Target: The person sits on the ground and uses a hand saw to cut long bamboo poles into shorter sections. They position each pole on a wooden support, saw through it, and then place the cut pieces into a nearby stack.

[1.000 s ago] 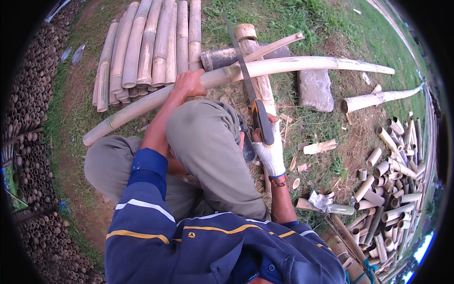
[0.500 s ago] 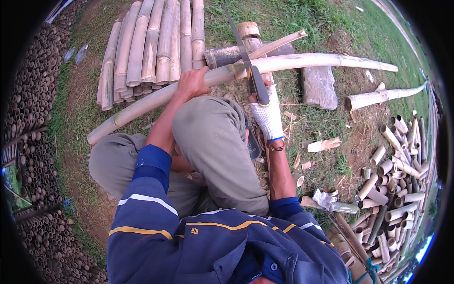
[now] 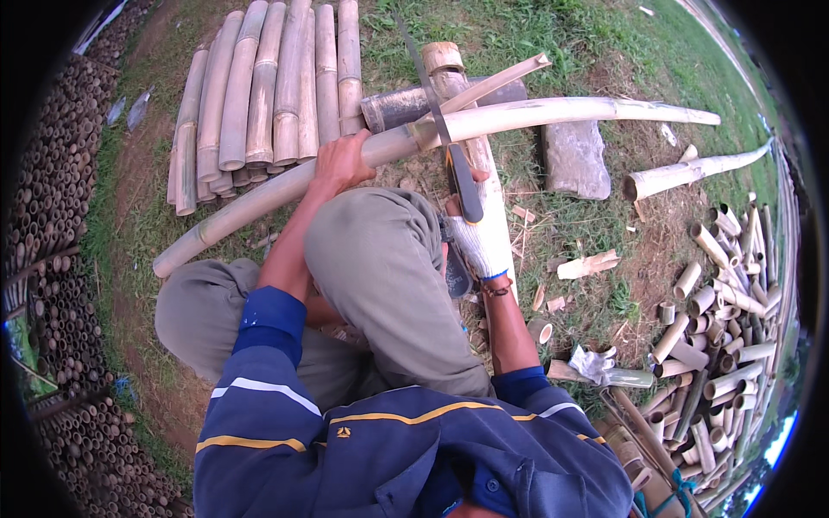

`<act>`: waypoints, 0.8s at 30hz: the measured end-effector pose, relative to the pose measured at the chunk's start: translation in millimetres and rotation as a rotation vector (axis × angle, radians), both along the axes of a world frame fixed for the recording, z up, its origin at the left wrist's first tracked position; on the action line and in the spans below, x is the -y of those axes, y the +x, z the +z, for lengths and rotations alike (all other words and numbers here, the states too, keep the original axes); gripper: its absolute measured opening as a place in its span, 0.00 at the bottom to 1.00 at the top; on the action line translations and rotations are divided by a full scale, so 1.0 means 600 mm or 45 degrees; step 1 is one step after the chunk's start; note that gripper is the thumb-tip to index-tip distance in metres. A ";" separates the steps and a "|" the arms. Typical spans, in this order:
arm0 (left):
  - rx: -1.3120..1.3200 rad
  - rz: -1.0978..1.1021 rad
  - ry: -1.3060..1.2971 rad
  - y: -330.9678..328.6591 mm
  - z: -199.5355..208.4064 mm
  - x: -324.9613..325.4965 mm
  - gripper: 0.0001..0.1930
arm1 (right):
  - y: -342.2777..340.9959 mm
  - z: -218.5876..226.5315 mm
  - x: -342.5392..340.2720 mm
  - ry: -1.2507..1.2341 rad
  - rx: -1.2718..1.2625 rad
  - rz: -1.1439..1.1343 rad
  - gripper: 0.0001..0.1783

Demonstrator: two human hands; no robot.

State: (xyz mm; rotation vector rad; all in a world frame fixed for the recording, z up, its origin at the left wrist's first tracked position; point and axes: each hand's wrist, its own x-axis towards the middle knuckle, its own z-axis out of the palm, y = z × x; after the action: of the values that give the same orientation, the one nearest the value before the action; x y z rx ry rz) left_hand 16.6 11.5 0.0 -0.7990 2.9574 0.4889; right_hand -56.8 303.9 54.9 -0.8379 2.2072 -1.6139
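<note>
The person's navy sleeves lead forward on either side of a raised knee in grey trousers (image 3: 380, 259). The right forearm is extended nearly straight ahead. The right hand (image 3: 477, 235), in a white knitted glove with bare fingertips, is closed around the black-and-orange handle of a handsaw with a long, straight grey blade (image 3: 443, 130). The left forearm reaches forward between the knees. The left hand (image 3: 342, 162) is bare, back uppermost, its fingers curled over a long, pale, slightly curved bamboo pole (image 3: 527, 117); how far they wrap underneath cannot be seen. The pole runs crosswise ahead of the knees, extending to both sides of the left fingers. The blade crosses it to the right of those fingers, near but apart, just beside a dark node; cut depth cannot be determined. Beyond the pole lies a dark cylindrical log (image 3: 389, 110); farther left, cut bamboo lengths (image 3: 262, 95) lie side by side.
</note>
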 end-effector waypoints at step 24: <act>0.143 -0.040 0.044 -0.006 0.011 0.033 0.45 | 0.031 -0.018 -0.086 0.052 -0.130 0.069 0.30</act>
State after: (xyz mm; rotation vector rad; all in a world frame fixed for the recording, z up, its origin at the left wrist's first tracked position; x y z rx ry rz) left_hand 13.0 -8.2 6.3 -0.7494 2.8459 0.4749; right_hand -38.1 355.2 44.0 -0.9802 2.2568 -1.5282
